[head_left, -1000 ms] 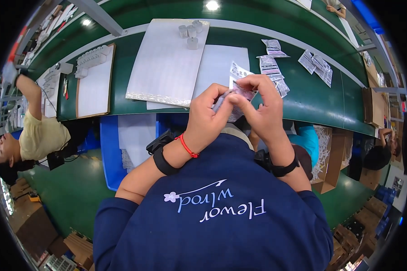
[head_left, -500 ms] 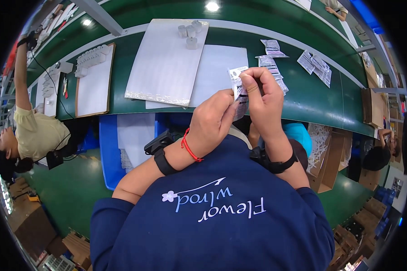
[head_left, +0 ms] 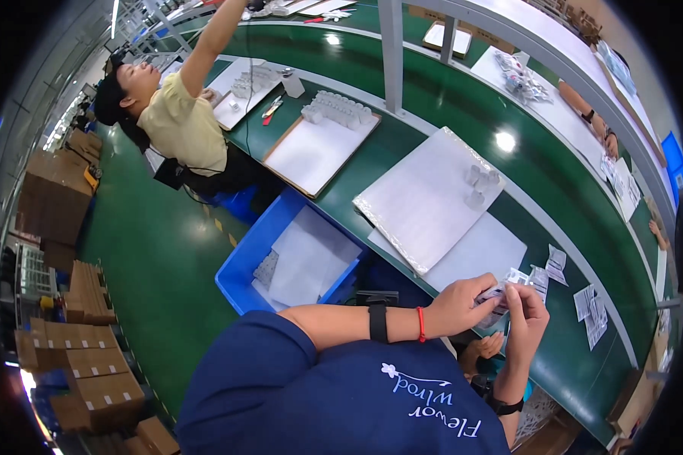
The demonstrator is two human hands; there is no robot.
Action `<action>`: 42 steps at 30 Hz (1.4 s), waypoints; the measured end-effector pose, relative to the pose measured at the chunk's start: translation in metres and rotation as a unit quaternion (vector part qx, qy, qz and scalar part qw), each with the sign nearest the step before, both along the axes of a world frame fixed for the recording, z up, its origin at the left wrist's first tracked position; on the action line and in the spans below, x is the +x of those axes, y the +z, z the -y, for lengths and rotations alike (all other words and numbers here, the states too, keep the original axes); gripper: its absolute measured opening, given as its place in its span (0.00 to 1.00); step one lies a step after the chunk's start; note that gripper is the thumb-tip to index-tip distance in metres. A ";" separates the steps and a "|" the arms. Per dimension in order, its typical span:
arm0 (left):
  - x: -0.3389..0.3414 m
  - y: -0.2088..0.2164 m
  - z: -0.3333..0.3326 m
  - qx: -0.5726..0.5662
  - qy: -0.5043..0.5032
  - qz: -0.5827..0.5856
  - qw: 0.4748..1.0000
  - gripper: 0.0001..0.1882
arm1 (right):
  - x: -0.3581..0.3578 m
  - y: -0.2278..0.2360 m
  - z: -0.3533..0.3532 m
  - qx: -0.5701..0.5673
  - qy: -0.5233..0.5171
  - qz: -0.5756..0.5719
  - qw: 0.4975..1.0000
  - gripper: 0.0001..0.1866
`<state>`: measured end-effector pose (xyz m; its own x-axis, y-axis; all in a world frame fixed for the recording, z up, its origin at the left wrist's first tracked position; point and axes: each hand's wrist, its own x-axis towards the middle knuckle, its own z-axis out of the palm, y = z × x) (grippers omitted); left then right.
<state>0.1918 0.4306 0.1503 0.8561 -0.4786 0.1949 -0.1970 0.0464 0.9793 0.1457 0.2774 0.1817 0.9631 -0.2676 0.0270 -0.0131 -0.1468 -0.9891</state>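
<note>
Both my hands hold a small plastic packet [head_left: 495,303] with dark print on white, just above the near edge of the green bench. My left hand [head_left: 457,308] pinches one side of it between thumb and fingers. My right hand [head_left: 527,318] grips the top corner with its fingertips. What is inside the packet cannot be made out. Just beyond my hands, similar packets [head_left: 556,265] lie on the bench, with another small group of packets [head_left: 590,315] farther right. A white padded sheet [head_left: 425,205] on the bench carries several small whitish cylinders [head_left: 478,196].
A blue bin [head_left: 239,279] with white sheets stands left of my arm. A tray [head_left: 311,163] with rows of small white pieces sits farther left, by a co-worker [head_left: 186,125] reaching up. Another person's hand [head_left: 487,346] shows below mine. A grey post [head_left: 391,57] rises behind the bench.
My view has swung to the left, so the bench and hands appear farther right and lower. The packet is still between both hands. The co-worker and blue bin show more fully.
</note>
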 end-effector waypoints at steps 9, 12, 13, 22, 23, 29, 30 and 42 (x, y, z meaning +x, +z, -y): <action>0.008 -0.003 0.000 -0.043 0.054 0.000 0.998 0.09 | -0.001 -0.034 0.024 0.106 0.080 0.019 0.991 0.14; 0.007 -0.009 0.003 -0.006 0.072 -0.014 0.997 0.10 | -0.002 -0.025 0.016 0.243 0.058 0.025 0.968 0.15; 0.007 -0.009 0.003 -0.005 0.088 -0.014 0.996 0.10 | -0.004 -0.026 0.015 0.245 0.073 0.021 0.967 0.15; 0.005 -0.011 0.010 0.023 0.050 0.036 0.998 0.13 | -0.004 -0.047 0.000 -0.037 -0.057 0.071 0.995 0.03; 0.004 -0.011 0.010 0.043 0.045 0.050 0.997 0.13 | -0.004 -0.042 -0.008 -0.070 -0.101 0.070 0.990 0.02; 0.006 -0.007 -0.001 0.112 0.005 0.064 0.992 0.11 | 0.001 -0.044 -0.018 -0.077 -0.083 0.050 0.992 0.03; 0.007 -0.006 -0.002 0.122 -0.006 0.060 0.991 0.10 | 0.000 -0.042 -0.020 -0.068 -0.097 0.054 0.992 0.03; 0.003 -0.011 0.003 0.135 -0.134 -0.034 0.981 0.08 | -0.015 -0.036 0.015 -0.241 -0.118 0.170 0.948 0.04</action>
